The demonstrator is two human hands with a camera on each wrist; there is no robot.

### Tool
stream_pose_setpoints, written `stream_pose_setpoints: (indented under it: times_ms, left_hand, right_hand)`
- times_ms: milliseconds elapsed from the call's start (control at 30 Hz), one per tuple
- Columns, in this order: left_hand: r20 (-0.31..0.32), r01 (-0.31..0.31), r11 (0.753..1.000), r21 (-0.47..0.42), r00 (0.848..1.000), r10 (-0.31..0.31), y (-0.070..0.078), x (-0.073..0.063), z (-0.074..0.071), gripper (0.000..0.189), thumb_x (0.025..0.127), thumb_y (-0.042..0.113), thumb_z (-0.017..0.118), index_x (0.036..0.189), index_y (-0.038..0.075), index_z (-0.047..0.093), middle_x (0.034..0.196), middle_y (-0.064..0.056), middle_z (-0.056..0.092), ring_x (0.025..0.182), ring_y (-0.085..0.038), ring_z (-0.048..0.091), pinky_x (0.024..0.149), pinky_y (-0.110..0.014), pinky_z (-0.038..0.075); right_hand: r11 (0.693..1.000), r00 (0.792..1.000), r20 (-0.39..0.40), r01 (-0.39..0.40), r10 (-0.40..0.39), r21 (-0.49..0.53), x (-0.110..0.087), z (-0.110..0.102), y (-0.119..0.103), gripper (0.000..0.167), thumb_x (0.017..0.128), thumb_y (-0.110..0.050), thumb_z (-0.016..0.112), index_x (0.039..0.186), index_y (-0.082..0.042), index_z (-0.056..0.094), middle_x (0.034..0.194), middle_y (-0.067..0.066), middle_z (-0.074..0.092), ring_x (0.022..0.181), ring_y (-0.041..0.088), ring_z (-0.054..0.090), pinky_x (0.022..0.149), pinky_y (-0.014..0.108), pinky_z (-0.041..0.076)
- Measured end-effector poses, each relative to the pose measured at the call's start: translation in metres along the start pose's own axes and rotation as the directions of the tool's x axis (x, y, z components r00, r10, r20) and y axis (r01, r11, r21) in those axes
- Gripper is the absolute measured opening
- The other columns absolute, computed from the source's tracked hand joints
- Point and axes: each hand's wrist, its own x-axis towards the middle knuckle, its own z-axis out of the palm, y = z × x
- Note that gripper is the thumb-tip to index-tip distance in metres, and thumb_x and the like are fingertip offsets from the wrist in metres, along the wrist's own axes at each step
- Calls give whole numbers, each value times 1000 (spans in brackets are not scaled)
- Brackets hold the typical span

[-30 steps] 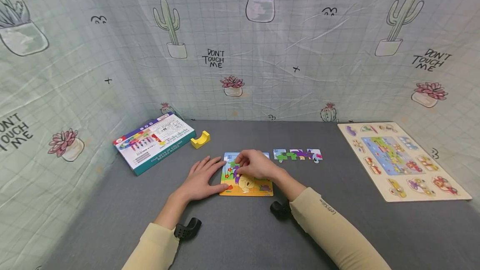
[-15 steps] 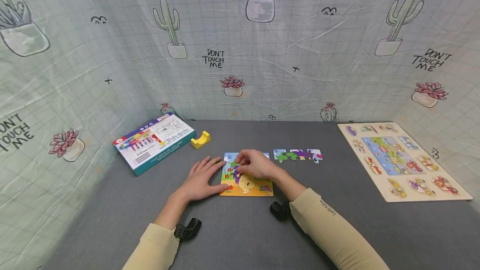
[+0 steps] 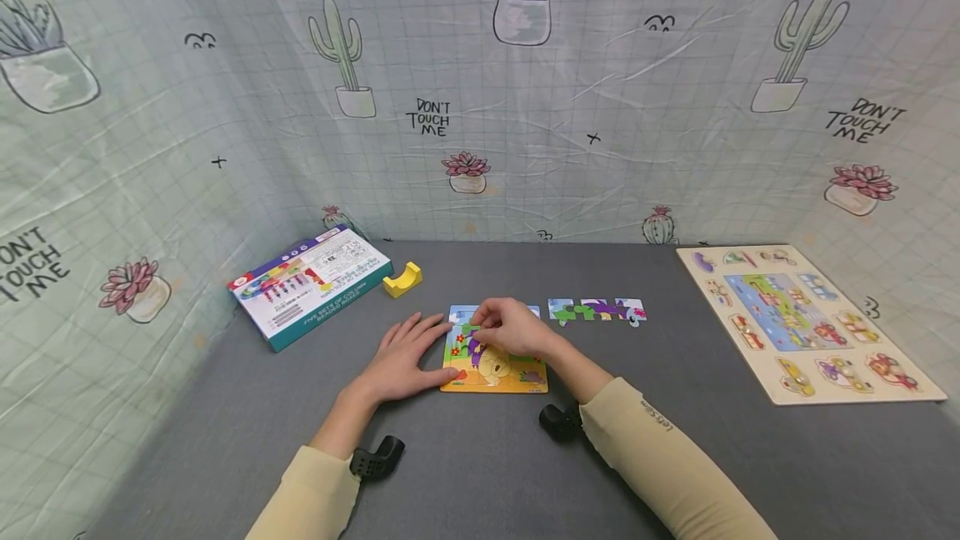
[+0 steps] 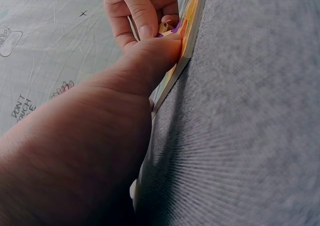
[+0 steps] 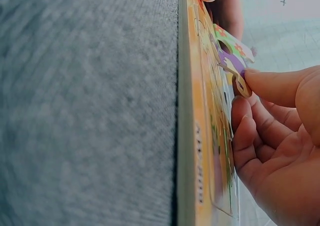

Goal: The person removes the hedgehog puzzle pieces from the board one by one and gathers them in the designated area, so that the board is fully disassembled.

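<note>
A jigsaw puzzle board (image 3: 517, 386) with a bright picture and an orange lower band lies flat in front of me. Over its left middle, my right hand (image 3: 517, 330) pinches a puzzle piece (image 5: 231, 60) between thumb and fingers. That piece, purple and green with red flowers, tilts up from the board in the right wrist view. My left hand (image 3: 401, 365) lies spread along the board's left side, its thumb (image 4: 167, 48) resting on the near left corner. Part of the board's top is hidden under the right hand.
Several loose puzzle pieces (image 3: 596, 309) form a row right of the board. A wooden picture board (image 3: 738, 377) lies far right. At the back left are a boxed toy set (image 3: 307, 282) and a yellow curved block (image 3: 402, 280). A patterned curtain (image 3: 585, 165) stands behind the table.
Almost nothing differs: the right hand keeps its pinch on the puzzle piece over the same spot, and the left hand stays put. The head view has shifted very slightly.
</note>
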Motion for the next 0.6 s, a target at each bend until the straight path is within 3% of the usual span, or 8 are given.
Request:
stream_pose_setpoints:
  times_ms: [600]
  left_hand:
    - [21,51,997,-57,999,-49,3,2,-1,79,89,55,69,153,16,46,161,-9,35,150,-41,14,116,-64,7]
  right_hand:
    - [998,998,-21,-56,56,25,2,3,-1,10,94,-7,71,101,-2,68,83,2,65,74,14,58,67,27,47]
